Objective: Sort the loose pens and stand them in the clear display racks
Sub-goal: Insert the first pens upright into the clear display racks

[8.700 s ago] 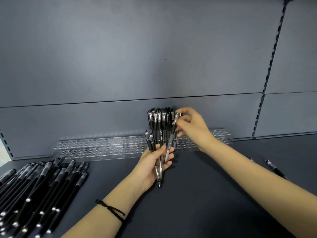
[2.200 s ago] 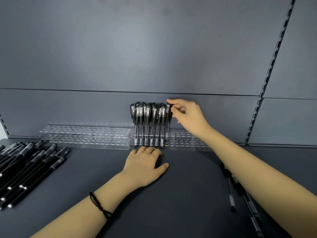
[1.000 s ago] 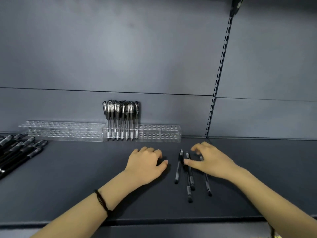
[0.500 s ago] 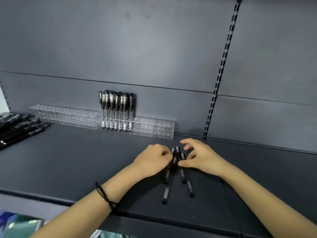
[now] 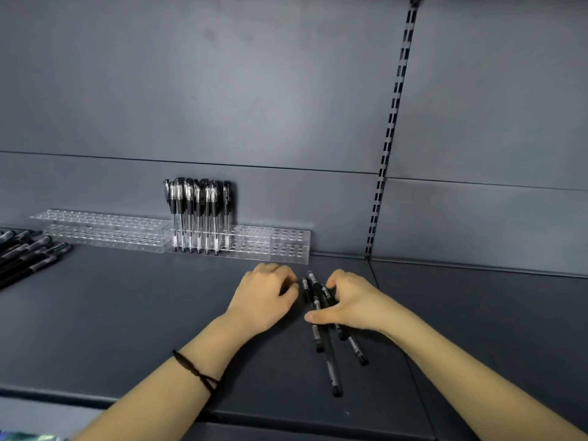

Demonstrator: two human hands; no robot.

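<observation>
Several loose black-and-clear pens (image 5: 322, 332) lie bunched on the dark shelf, tips toward me. My right hand (image 5: 353, 302) grips the bundle near its caps, fingers curled over it and thumb pressed across from the left. My left hand (image 5: 264, 297) rests on the shelf just left of the bundle, fingers loosely curled, holding nothing. Behind the hands, a clear display rack (image 5: 276, 245) stands against the back wall with several pens (image 5: 197, 211) upright in its left part. A second clear rack (image 5: 101, 230) adjoins it on the left and holds no pens.
A pile of black pens (image 5: 28, 256) lies at the shelf's far left. A slotted upright (image 5: 386, 148) runs down the grey back panel right of the racks. The shelf's front edge (image 5: 286, 423) runs close below my forearms.
My right hand left the rack and came down to the loose pens on the shelf. Both hands pushed them into a bundle; now my right hand grips it and my left sits beside it.
</observation>
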